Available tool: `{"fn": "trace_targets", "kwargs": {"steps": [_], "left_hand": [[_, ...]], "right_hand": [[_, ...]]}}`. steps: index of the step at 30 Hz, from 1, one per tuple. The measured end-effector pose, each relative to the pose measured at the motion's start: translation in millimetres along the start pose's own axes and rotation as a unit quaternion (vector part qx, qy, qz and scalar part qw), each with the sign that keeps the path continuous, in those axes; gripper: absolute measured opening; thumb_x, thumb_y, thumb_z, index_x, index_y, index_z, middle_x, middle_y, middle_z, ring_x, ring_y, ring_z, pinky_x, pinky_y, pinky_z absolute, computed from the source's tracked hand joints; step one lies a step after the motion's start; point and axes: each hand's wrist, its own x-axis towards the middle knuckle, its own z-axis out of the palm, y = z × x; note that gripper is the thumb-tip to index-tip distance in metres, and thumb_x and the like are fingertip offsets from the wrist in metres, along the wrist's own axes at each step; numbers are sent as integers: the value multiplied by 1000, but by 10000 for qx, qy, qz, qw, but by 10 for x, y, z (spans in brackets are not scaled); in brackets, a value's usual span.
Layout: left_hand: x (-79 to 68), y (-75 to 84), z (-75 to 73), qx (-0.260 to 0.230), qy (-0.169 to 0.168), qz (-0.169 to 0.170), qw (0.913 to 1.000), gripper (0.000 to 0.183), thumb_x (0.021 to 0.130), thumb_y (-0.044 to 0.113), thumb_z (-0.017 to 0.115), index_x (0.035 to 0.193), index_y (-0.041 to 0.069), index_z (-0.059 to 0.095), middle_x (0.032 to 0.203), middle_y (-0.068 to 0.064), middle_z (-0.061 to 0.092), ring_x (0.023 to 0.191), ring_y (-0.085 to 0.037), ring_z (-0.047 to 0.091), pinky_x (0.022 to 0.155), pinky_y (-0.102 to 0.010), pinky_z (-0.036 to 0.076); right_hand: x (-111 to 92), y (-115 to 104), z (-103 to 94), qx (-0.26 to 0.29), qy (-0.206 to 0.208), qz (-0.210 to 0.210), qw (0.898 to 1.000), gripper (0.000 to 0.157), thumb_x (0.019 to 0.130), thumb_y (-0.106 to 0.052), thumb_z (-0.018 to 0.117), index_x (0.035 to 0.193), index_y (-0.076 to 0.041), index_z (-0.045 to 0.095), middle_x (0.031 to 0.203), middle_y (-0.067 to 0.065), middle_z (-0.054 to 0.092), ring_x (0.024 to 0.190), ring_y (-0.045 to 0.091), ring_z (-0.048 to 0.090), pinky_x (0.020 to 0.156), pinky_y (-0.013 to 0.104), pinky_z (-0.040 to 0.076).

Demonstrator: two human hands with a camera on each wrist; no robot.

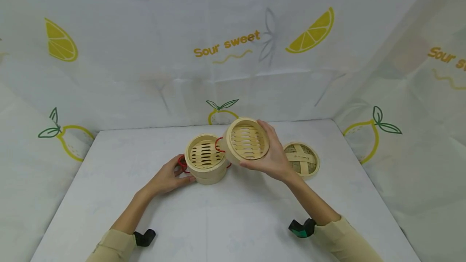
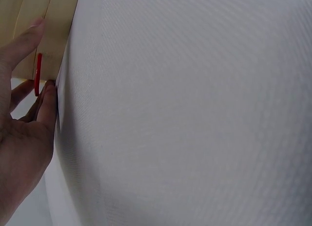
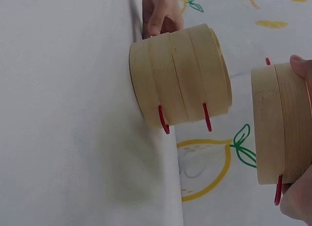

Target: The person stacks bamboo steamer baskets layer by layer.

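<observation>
Two bamboo steamer baskets [image 1: 208, 176] stand stacked on the white table, the upper slatted floor facing up. Red cord loops hang at their sides. My left hand [image 1: 168, 178] holds the stack at its left side; in the left wrist view its thumb lies on the bamboo wall [image 2: 54, 38], with fingers by the bottom edge. My right hand [image 1: 272, 155] grips another bamboo steamer tier [image 1: 247, 142] by its right side, raised and tilted so its slats face the head camera. In the right wrist view this tier [image 3: 270, 123] is apart from the stack [image 3: 178, 75].
A round woven bamboo lid [image 1: 301, 159] with crossed strips lies on the table [image 1: 218, 229], right of my right hand. A white cloth backdrop [image 1: 174, 92] with lemon prints rises behind the table and along its sides.
</observation>
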Motion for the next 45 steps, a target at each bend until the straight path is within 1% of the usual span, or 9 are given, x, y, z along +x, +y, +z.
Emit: {"fn": "trace_targets", "kwargs": {"steps": [7, 15, 21, 27, 34, 41, 45], "left_hand": [[-10, -4, -2, 89, 35, 74, 9999, 82, 89, 28, 92, 155, 2, 50, 148, -19, 64, 140, -40, 64, 120, -53, 55], [0, -6, -3, -66, -33, -66, 10000, 84, 87, 27, 93, 156, 5, 50, 151, -17, 63, 144, -37, 62, 123, -49, 53], [-1, -5, -7, -62, -26, 3, 10000, 83, 88, 27, 93, 156, 4, 50, 150, -18, 63, 143, -39, 62, 122, -51, 53], [6, -15, 2, -75, -16, 23, 10000, 85, 88, 29, 93, 156, 6, 49, 151, -16, 63, 144, -38, 62, 122, -50, 53], [10, -43, 15, -71, -1, 14, 10000, 85, 88, 32, 93, 156, 7, 50, 150, -15, 64, 143, -37, 62, 124, -53, 52], [3, -26, 14, -123, -5, -1, 9999, 85, 87, 28, 94, 156, 5, 50, 149, -15, 64, 141, -36, 62, 124, -53, 52], [-1, -23, 13, -144, 11, 31, 9999, 83, 87, 26, 94, 154, 5, 51, 147, -15, 65, 140, -35, 63, 123, -52, 53]], "right_hand": [[12, -41, 58, 214, -35, -43, 9998, 132, 65, -18, 105, 171, -13, 27, 171, 13, 36, 159, 37, 39, 136, 66, 32], [29, -36, 138, 433, -142, 71, 9989, 131, 67, -17, 104, 171, -12, 25, 173, 13, 35, 159, 36, 39, 136, 63, 30], [46, -51, 191, 482, -125, 27, 9988, 130, 67, -19, 104, 171, -14, 27, 171, 12, 37, 157, 35, 41, 136, 64, 31], [73, -71, 237, 614, -83, -57, 9981, 129, 66, -18, 105, 170, -12, 29, 168, 12, 40, 155, 35, 44, 135, 63, 33], [86, -68, 287, 748, -61, -122, 9971, 129, 67, -20, 105, 170, -12, 28, 170, 11, 38, 156, 35, 43, 135, 62, 33], [101, -89, 329, 829, 0, -208, 9963, 129, 66, -16, 104, 170, -5, 27, 170, 14, 37, 156, 37, 43, 135, 63, 33], [118, -115, 362, 872, 3, -268, 9958, 128, 67, -15, 103, 170, -5, 28, 169, 13, 38, 155, 35, 43, 134, 62, 34]]}}
